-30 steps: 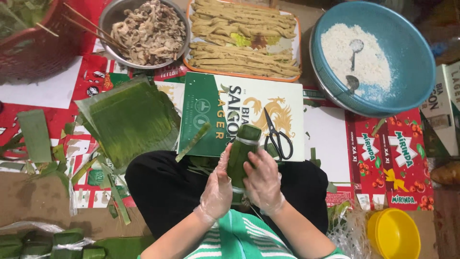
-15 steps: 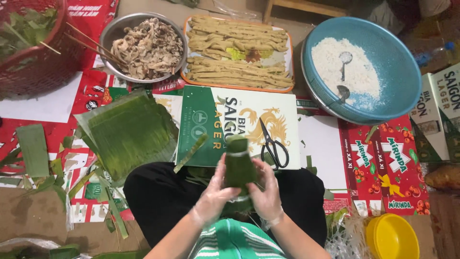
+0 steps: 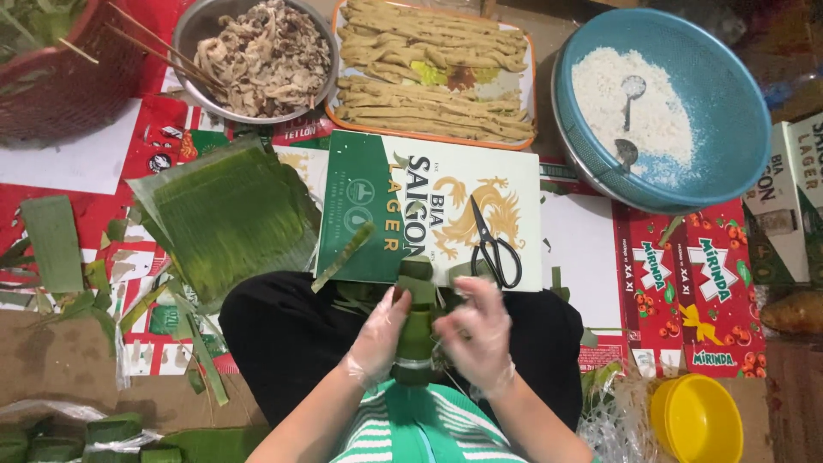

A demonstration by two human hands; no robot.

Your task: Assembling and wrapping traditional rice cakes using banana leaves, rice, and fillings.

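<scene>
Here, seated over the lap, the gloved left hand (image 3: 379,339) is clamped around an upright leaf-wrapped parcel (image 3: 417,330); the right hand (image 3: 482,333), fingers loosely curled, touches its side. Wrapping looks underway; tying likely calls for a steady grip.

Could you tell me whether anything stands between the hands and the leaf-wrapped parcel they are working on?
Nothing visible does. The left hand and the right hand, both in clear gloves, already grip the green leaf-wrapped parcel from either side. The scissors lie apart on the flattened carton.
</scene>
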